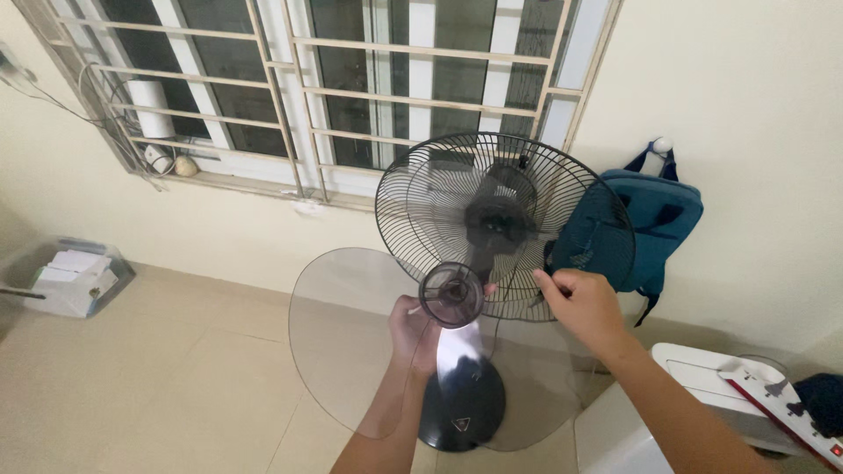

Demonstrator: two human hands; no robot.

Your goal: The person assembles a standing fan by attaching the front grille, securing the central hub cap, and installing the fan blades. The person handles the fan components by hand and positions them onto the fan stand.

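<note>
A black standing fan faces the window, its rear wire guard [505,224] on the motor, with no front guard on it. My left hand [417,329] holds the clear plastic fan blade [342,325] by its round hub [452,294], just in front of the guard's lower left. My right hand [584,303] pinches the lower right rim of the wire guard. The fan's black round base [463,408] stands on the tiled floor below my hands.
A blue backpack [654,224] hangs on the wall behind the fan. A white appliance [667,412] with a white power strip [786,408] on it stands at lower right. A clear box of papers [75,276] sits on the floor at left. A barred window [351,88] fills the wall.
</note>
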